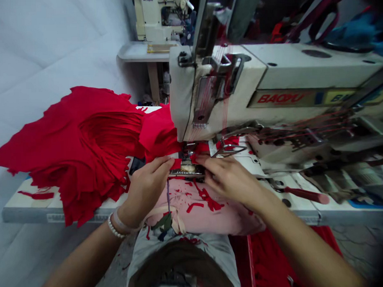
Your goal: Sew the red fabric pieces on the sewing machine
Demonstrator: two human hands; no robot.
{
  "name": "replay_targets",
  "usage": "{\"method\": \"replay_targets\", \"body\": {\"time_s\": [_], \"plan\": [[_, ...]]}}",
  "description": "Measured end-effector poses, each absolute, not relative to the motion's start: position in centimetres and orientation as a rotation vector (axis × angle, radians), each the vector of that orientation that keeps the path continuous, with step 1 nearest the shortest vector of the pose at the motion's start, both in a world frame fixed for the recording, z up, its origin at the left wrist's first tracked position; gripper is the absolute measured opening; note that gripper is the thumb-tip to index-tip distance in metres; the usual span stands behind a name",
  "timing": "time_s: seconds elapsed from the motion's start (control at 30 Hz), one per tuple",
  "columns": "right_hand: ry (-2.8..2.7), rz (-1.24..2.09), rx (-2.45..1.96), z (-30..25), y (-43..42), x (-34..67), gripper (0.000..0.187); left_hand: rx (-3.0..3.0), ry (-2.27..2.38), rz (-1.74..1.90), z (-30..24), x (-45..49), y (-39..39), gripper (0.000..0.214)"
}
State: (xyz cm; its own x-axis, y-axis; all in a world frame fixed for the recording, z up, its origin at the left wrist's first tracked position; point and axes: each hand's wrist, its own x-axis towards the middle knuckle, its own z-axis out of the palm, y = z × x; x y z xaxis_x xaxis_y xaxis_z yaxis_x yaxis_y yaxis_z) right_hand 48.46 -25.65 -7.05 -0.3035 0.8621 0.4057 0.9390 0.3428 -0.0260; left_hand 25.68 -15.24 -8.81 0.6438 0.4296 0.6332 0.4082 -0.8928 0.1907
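A heap of ruffled red knit fabric (pixel 81 143) spills over the left of the sewing table (pixel 30 212) and runs to the needle area of a cream industrial sewing machine (pixel 221 88). My left hand (pixel 145 187) pinches a narrow red fabric strip (pixel 176 163) just left of the presser foot (pixel 188 160). My right hand (pixel 227 180) presses its fingertips on the red fabric right of the foot. The needle plate is partly hidden by the fingers and cloth. A pink cloth (pixel 193 206) with red scraps lies below my hands.
A metal guide (pixel 227 150) sits right of the needle. A red-handled tool (pixel 303 195) lies on the table at right. Another sewing machine (pixel 160 19) stands behind on its own table. Red cloth (pixel 277 257) fills a bin at lower right. A pale wall runs along the left.
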Motion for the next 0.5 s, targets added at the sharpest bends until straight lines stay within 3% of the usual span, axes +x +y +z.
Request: {"method": "replay_targets", "body": {"time_s": [0.23,0.4,0.5], "plan": [[-2.087,-0.427,-1.578,-10.4,-28.2,45.9,0.051,2.969,0.512,1.003,-8.4,26.8,-15.7,0.026],[-2.104,-0.531,-1.565,-10.4,-27.5,45.6,0.031,3.167,0.651,0.784,-7.8,27.8,-16.2,0.026],[-2.057,-0.604,-1.602,-10.2,-27.1,44.8,0.035,3.208,0.626,0.606,-7.8,27.5,-16.7,0.031]]}}
